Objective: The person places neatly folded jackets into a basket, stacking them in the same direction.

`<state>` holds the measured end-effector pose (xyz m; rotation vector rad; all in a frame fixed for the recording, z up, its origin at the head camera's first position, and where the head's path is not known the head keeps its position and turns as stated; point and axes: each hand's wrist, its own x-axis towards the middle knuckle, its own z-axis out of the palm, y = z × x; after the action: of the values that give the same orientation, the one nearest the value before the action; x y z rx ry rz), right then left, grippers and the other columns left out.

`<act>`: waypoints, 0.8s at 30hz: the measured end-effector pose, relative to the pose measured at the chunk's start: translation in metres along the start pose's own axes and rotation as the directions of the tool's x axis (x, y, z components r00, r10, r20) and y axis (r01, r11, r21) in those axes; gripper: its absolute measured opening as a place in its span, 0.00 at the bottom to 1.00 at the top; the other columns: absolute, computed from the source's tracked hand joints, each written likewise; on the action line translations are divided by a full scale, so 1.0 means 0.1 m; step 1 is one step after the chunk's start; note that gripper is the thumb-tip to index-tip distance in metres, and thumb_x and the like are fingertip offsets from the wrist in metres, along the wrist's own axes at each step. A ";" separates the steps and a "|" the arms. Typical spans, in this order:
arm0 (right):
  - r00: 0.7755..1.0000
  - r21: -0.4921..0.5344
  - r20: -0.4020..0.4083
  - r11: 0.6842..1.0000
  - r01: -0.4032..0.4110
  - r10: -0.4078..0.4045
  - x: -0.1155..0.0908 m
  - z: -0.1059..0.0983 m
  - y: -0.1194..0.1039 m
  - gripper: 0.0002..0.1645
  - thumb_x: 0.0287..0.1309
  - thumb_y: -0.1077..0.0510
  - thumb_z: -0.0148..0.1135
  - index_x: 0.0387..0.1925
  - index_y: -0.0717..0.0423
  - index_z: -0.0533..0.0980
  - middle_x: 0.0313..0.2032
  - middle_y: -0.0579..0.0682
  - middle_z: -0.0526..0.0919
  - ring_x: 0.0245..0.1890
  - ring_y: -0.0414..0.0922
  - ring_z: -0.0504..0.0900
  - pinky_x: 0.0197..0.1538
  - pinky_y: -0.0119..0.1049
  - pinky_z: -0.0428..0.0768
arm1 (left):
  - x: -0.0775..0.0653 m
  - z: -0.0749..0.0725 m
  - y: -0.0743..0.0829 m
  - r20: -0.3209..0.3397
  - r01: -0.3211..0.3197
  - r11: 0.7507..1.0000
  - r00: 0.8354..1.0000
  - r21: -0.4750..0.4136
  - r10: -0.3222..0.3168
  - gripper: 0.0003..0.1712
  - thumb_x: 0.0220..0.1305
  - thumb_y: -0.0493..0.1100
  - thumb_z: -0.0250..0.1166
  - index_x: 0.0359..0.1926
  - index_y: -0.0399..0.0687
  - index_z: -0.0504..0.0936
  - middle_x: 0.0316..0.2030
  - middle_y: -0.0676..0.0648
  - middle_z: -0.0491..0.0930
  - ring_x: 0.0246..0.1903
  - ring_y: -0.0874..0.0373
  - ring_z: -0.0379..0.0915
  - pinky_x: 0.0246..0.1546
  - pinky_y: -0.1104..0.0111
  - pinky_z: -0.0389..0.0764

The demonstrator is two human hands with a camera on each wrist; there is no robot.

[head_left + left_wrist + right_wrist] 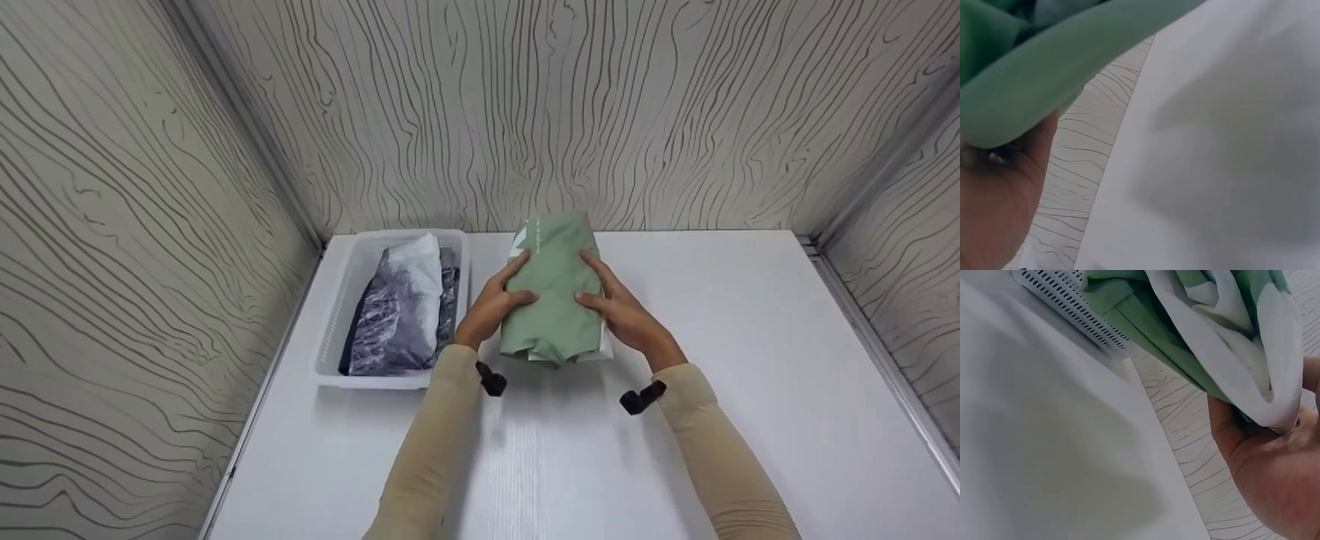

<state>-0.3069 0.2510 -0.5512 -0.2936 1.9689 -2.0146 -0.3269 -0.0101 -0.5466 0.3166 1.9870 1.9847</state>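
Observation:
A green and white folded cloth bundle (553, 292) is held above the table between both hands. My left hand (491, 304) grips its left side, thumb on top. From the right, my right hand (630, 315) grips the opposite side in the same way. White layers of the folded cloth (1241, 371) show at its near end in the right wrist view. In the left wrist view the green cloth (1072, 67) hides part of the left hand's fingers. Its exact kind cannot be told.
To the left stands a white perforated plastic basket (330, 375) holding dark, shiny, plastic-looking packages (397, 307), one partly white. The white table (750, 375) meets patterned walls (525, 112) at the back and sides. Small black devices (491, 380) sit at both wrists.

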 end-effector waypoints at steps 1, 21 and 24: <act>1.000 -0.005 0.004 1.000 0.002 -0.001 0.01 0.02 -0.01 0.53 0.76 0.55 0.63 0.88 0.34 0.42 0.86 0.47 0.25 0.86 0.51 0.25 0.85 0.57 0.38 | 0.00 -0.02 0.02 0.001 0.002 1.000 1.000 0.003 -0.002 0.50 0.63 0.41 0.71 0.81 0.77 0.62 0.86 0.46 0.50 0.82 0.43 0.53 0.77 0.47 0.67; 0.996 -0.014 0.084 1.000 0.016 -0.015 0.30 0.40 -0.30 0.54 0.75 0.53 0.64 0.87 0.32 0.43 0.87 0.48 0.29 0.87 0.53 0.39 0.83 0.57 0.55 | -0.13 -0.53 0.23 -0.040 0.022 0.999 0.999 0.029 -0.020 0.47 0.65 0.45 0.72 0.79 0.83 0.64 0.86 0.48 0.48 0.83 0.43 0.51 0.77 0.45 0.65; 0.996 -0.032 0.090 0.999 0.023 -0.020 0.35 0.47 -0.34 0.53 0.76 0.54 0.64 0.87 0.32 0.44 0.87 0.47 0.30 0.87 0.52 0.39 0.82 0.57 0.56 | -0.17 -0.61 0.23 -0.050 0.018 1.000 0.999 0.020 -0.017 0.47 0.65 0.45 0.72 0.79 0.83 0.64 0.86 0.48 0.48 0.83 0.42 0.51 0.77 0.44 0.65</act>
<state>-0.3253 0.1948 -0.5183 -0.4069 1.9534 -1.9479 -0.3355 -0.0725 -0.5229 0.2559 2.0349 1.9812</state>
